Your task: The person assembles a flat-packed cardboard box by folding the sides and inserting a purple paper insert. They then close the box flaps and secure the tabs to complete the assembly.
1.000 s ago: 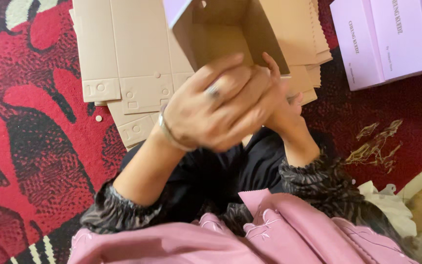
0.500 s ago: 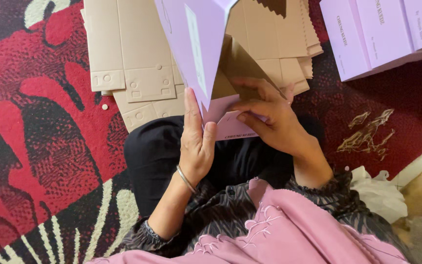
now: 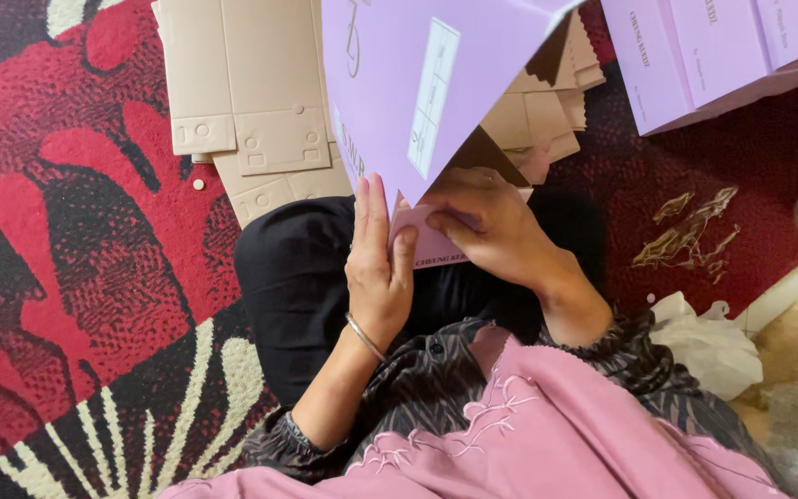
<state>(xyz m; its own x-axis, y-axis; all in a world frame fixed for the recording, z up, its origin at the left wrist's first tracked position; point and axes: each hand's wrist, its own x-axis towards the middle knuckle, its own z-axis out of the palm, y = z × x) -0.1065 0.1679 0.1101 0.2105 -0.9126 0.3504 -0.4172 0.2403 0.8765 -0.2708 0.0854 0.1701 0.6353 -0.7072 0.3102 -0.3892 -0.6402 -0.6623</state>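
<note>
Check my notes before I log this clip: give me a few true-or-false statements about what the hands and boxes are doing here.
1. Both hands hold a lilac box. True: the left hand and right hand are at its lower end.
2. Flat brown cardboard blanks lie on the carpet. True.
3. The carpet is plain blue. False: it is red and black with cream stripes.
4. The left wrist is bare. False: it wears a thin bangle.
5. More lilac boxes lie at upper right. True.

Red patterned carpet [image 3: 94, 277] bears flat cardboard blanks [image 3: 251, 92] and lilac boxes [image 3: 713, 55].
</note>
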